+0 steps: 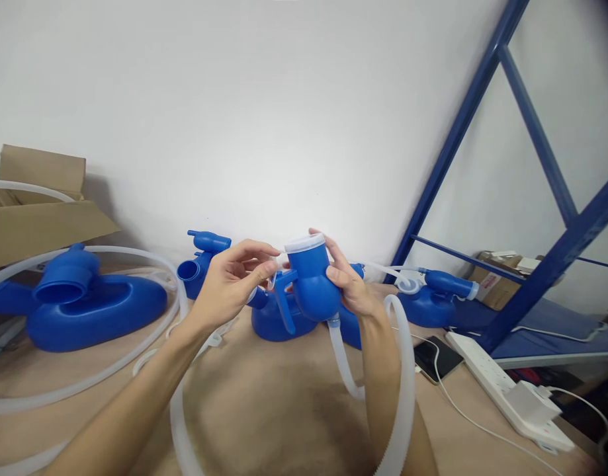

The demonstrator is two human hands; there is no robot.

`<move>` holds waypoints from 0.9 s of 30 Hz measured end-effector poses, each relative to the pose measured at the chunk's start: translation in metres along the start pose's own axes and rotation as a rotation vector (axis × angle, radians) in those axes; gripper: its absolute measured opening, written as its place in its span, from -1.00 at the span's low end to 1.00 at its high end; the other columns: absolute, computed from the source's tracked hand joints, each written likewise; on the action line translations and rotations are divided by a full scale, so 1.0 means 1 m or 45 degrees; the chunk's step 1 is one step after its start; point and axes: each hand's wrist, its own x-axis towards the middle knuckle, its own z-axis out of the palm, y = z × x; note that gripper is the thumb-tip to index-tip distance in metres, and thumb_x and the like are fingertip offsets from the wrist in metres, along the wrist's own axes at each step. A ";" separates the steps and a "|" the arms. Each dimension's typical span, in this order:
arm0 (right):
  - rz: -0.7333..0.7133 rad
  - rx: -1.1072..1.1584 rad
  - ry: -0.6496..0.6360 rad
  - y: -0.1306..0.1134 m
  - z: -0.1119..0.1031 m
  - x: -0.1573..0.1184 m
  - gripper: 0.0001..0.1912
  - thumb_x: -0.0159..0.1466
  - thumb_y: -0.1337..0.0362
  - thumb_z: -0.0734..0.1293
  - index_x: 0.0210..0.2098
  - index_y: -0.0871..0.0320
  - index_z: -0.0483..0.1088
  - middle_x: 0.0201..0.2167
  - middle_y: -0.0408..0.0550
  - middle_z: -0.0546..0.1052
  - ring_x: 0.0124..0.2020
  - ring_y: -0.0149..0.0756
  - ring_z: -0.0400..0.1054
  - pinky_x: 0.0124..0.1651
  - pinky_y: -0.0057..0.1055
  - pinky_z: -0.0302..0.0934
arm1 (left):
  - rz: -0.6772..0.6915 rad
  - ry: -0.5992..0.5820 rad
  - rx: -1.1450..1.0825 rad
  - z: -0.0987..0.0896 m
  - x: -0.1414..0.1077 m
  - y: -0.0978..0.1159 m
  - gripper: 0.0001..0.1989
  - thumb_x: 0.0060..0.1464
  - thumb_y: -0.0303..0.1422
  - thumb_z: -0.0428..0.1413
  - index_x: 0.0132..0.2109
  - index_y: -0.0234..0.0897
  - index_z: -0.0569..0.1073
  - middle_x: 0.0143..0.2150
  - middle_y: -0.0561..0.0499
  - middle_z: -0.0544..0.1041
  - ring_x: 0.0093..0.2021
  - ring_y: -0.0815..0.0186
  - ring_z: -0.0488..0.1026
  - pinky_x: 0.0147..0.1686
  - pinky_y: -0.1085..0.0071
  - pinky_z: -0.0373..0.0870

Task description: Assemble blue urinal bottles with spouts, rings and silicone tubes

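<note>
A blue plastic vessel (pixel 317 291) with a side handle is held up over the table, its mouth covered by a white translucent cap (pixel 304 244). Fingers of my right hand (pixel 347 281) wrap round its right side. From its underside hangs a clear ribbed hose (pixel 339 354). To the left of the cap, my left hand (pixel 241 271) pinches a thin white translucent strap (pixel 272 279) near the handle. Behind the vessel, another blue container (pixel 271 324) rests on the table, partly hidden.
More blue containers lie at the left (pixel 105 311) and right (pixel 425 307). Long hoses loop over the table (pixel 264 416). An open cardboard box (pixel 40 228) stands back left. At right are a phone (pixel 438 358), a power strip (pixel 507 390) with cables, and a blue metal frame (pixel 457 139).
</note>
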 end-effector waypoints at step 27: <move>-0.377 -1.138 0.679 -0.048 0.084 -0.019 0.00 0.14 -0.09 0.52 0.43 -0.05 0.07 0.27 0.16 0.41 0.24 0.32 0.36 0.17 0.16 0.35 | 0.485 0.424 0.192 0.032 -0.023 0.007 -0.94 0.20 -0.45 0.29 -0.21 -0.18 0.61 -0.30 0.09 0.65 -0.32 0.38 0.61 -0.25 0.47 0.61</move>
